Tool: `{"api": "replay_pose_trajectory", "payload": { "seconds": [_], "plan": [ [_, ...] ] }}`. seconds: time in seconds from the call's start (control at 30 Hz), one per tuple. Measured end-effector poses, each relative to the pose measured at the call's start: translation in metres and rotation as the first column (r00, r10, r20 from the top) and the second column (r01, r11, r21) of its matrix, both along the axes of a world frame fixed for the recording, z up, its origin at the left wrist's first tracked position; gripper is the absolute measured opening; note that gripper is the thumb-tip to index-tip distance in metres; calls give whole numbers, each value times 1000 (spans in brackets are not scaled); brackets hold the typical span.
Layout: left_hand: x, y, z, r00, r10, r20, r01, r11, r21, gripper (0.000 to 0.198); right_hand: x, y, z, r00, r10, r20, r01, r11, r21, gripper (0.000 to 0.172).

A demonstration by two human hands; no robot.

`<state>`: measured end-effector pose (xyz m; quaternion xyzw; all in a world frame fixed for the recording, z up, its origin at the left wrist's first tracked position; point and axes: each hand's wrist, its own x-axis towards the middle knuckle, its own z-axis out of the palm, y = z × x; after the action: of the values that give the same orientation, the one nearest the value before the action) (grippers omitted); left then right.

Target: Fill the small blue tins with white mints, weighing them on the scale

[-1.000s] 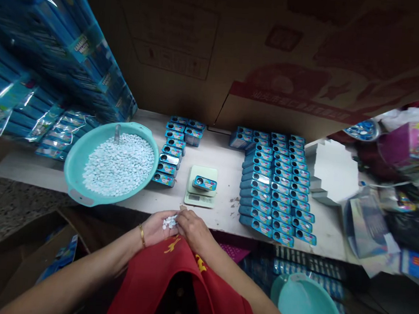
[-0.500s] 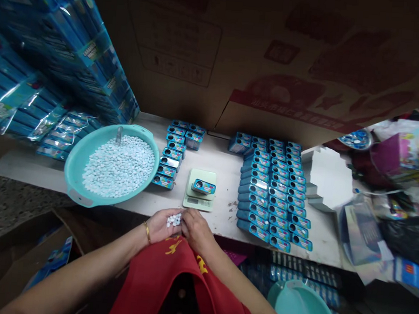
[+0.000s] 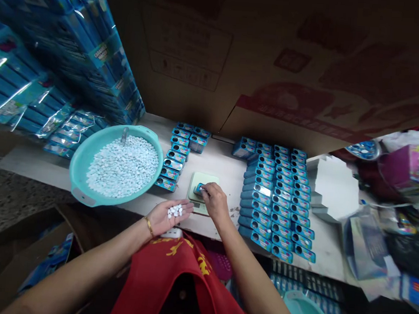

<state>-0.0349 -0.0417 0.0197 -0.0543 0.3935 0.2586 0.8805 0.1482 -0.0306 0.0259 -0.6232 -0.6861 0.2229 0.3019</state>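
The head-worn camera looks forward and steeply down from above the wearer's red apron (image 3: pixel 187 258), which fills six o'clock. It sits close over the white tabletop (image 3: pixel 228 164) — digital scale (image 3: pixel 204 176) near the dial's centre, turquoise basin (image 3: pixel 81 160) towards nine — and faces a cardboard carton (image 3: pixel 245 59) spanning twelve.

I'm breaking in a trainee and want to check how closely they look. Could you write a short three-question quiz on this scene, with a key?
1. Multiple choice: what lies on the upturned palm of the left hand?
(a) a spoon
(b) small pale pieces
(c) a strip of tape
2. True or false: the teal basin heaped with pale pieces stands to the right of the scale.
3. Short answer: which hand reaches to the blue box on the scale?

Key: 1. (b). 2. False; it stands to the scale's left. 3. The right hand.
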Motion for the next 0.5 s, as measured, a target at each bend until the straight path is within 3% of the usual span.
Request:
{"api": "replay_pose_trajectory", "payload": {
  "seconds": [0.1,0.23,0.37,0.5],
  "plan": [
    [-7,-5,-1,1000,14,-11,-14,1000,-14,24,3,-1,2,994,-50,-94,51,999,8,15],
    [-18,-7,0,994,59,-88,-62,997,-37,18,16,-16,6,907,-274,-321,267,961,-65,14],
    [-27,-7,-3,984,79,-161,-88,995,-48,14,33,-38,-1,645,-562,-518,495,824,-277,23],
    [-31,-9,-6,992,46,-114,-50,998,-36,13,41,-56,-13,404,-675,-617,571,713,-406,30]
  ]
}}
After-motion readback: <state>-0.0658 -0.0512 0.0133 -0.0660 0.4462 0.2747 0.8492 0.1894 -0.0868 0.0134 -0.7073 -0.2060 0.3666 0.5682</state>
